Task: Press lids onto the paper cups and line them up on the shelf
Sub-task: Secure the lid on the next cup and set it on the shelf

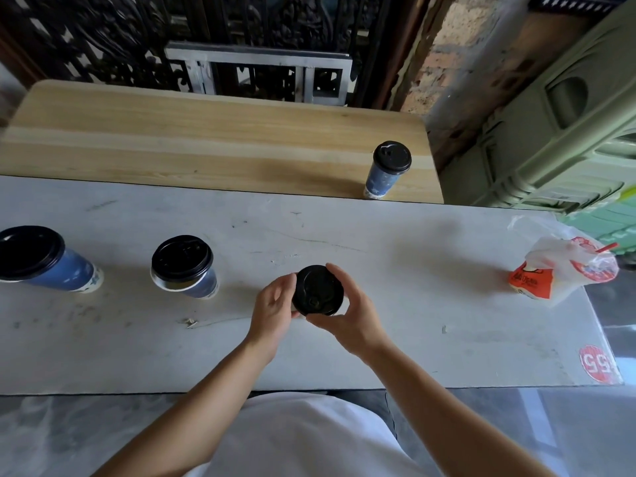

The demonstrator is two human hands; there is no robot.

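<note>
Where the grey counter (pixel 413 270) runs past the body: left hand (pixel 273 304) and right hand (pixel 351 313) cupped tight around a black lid (pixel 317 290) (cup beneath hidden). Two lidded cups (pixel 184 266) further left; one lidded cup (pixel 387 170) on the wooden shelf (pixel 206 139).

both hands are closing around a black lid (pixel 317 290) sitting on a cup over the grey tabletop (pixel 395 270); left hand (pixel 275 304) is cupping its left side, right hand (pixel 351 315) is wrapping its right and near rim. two lidded blue cups (pixel 74 271) (pixel 203 285) are standing at left. one lidded cup (pixel 382 179) is standing on the wooden shelf (pixel 206 149). a plastic bag (pixel 564 270) is lying at right.
</note>
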